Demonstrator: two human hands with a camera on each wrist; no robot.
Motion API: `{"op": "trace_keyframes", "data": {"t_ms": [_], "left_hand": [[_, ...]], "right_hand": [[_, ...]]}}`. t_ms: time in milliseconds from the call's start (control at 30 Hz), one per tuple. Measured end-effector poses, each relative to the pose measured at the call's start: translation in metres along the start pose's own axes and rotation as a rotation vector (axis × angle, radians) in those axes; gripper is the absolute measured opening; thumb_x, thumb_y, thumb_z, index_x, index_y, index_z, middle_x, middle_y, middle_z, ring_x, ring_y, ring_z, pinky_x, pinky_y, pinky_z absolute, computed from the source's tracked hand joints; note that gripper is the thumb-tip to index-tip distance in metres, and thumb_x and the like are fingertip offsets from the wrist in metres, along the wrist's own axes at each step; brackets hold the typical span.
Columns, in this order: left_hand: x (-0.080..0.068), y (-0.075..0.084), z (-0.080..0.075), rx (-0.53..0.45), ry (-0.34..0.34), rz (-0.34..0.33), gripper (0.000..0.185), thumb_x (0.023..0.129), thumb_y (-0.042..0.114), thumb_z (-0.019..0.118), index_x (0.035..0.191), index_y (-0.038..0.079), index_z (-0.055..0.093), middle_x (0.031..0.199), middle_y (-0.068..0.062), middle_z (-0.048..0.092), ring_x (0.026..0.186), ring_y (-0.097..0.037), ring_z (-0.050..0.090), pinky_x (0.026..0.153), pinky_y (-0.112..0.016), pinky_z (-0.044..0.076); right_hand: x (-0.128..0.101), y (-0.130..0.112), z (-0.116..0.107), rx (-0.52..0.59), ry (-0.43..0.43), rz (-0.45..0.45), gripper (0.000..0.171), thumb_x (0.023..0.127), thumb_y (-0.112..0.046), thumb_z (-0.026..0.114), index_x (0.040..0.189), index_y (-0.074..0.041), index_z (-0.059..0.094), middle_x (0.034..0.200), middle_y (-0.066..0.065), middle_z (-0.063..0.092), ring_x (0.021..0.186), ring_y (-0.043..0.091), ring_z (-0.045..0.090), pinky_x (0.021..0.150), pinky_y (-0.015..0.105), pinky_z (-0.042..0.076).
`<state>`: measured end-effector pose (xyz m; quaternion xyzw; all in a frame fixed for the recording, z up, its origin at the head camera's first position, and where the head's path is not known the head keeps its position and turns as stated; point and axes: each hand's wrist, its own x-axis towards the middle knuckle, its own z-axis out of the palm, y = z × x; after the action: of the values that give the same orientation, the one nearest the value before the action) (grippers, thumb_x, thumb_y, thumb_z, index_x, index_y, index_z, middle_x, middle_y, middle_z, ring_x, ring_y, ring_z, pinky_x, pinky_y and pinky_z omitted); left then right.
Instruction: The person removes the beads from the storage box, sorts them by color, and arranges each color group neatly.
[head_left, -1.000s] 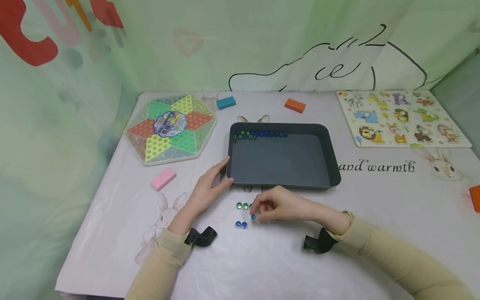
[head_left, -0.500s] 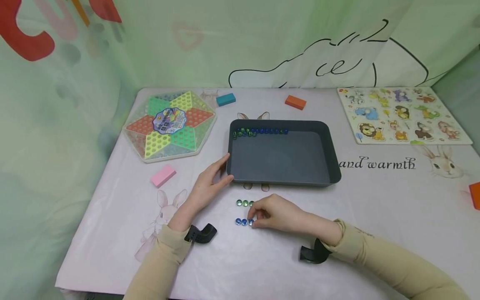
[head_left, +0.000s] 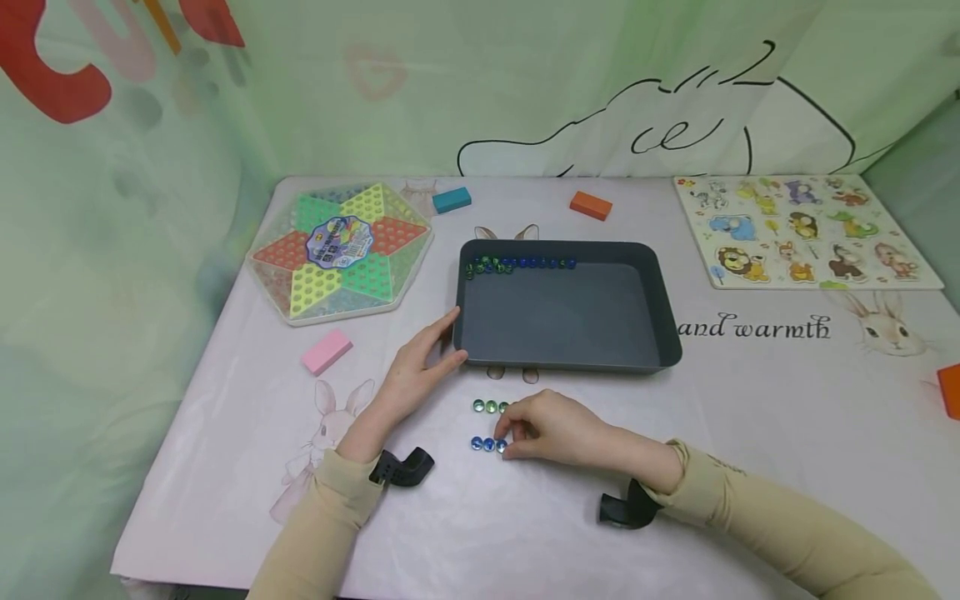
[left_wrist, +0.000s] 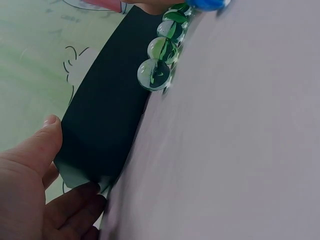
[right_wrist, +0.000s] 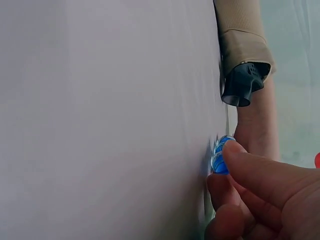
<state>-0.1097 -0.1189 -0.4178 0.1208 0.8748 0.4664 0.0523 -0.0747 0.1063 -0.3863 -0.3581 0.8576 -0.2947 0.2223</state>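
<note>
Head view: my right hand (head_left: 551, 429) pinches a blue marble (head_left: 502, 446) at the near row's right end, while my left hand (head_left: 420, 367), fingers straight, steadies the tray (head_left: 667, 333). A careless release could roll it, scattering neighbouring marbles.

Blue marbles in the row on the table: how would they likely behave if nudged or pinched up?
The blue marbles are smooth glassy spheres, so they would probably roll at a slight nudge. That gloss suggests they may slip from the right hand, whose fingertips touch one. They look rigid, likely dense for their size.
</note>
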Motion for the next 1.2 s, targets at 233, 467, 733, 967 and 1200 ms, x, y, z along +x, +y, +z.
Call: {"op": "trace_keyframes", "data": {"t_ms": [233, 467, 733, 967, 1200], "left_hand": [[0.0, 0.001, 0.0, -0.007, 0.005, 0.004, 0.06, 0.091, 0.036, 0.056, 0.145, 0.028, 0.03, 0.148, -0.002, 0.035, 0.136, -0.02, 0.032, 0.112, -0.04, 0.027], [0.0, 0.001, 0.0, -0.011, 0.002, -0.002, 0.061, 0.091, 0.036, 0.057, 0.145, 0.028, 0.03, 0.148, -0.002, 0.035, 0.137, -0.021, 0.031, 0.112, -0.04, 0.026], [0.0, 0.0, 0.001, -0.002, 0.008, -0.006, 0.06, 0.091, 0.036, 0.057, 0.145, 0.029, 0.03, 0.147, -0.001, 0.035, 0.136, -0.02, 0.032, 0.112, -0.039, 0.026], [-0.001, -0.002, 0.001, -0.022, 0.014, 0.009, 0.06, 0.091, 0.037, 0.057, 0.145, 0.029, 0.031, 0.147, -0.001, 0.037, 0.136, -0.02, 0.033, 0.112, -0.039, 0.027], [-0.001, -0.001, 0.001, -0.012, 0.008, 0.008, 0.061, 0.091, 0.036, 0.058, 0.145, 0.029, 0.03, 0.148, 0.0, 0.035, 0.137, -0.02, 0.031, 0.113, -0.04, 0.026]], "right_hand": [[-0.001, 0.0, -0.002, -0.019, -0.002, -0.005, 0.013, 0.078, -0.024, 0.074, 0.088, -0.016, 0.069, 0.062, -0.015, 0.053, 0.053, -0.004, 0.04, 0.051, 0.015, 0.037], [0.001, -0.001, -0.014, 0.027, -0.005, -0.021, 0.015, 0.079, -0.023, 0.073, 0.091, -0.015, 0.069, 0.066, -0.013, 0.055, 0.055, -0.002, 0.042, 0.052, 0.016, 0.04], [0.017, 0.0, -0.054, 0.236, -0.089, -0.052, 0.02, 0.082, -0.018, 0.07, 0.098, -0.006, 0.068, 0.071, -0.004, 0.06, 0.056, 0.006, 0.048, 0.05, 0.018, 0.041], [0.038, 0.009, -0.095, 0.364, -0.089, -0.017, 0.026, 0.087, -0.016, 0.065, 0.108, 0.0, 0.063, 0.082, 0.018, 0.061, 0.062, 0.021, 0.055, 0.058, 0.029, 0.05], [0.058, 0.018, -0.126, 0.371, 0.03, -0.002, 0.025, 0.089, -0.015, 0.062, 0.112, -0.003, 0.061, 0.082, 0.016, 0.061, 0.064, 0.031, 0.053, 0.061, 0.037, 0.05]]}}
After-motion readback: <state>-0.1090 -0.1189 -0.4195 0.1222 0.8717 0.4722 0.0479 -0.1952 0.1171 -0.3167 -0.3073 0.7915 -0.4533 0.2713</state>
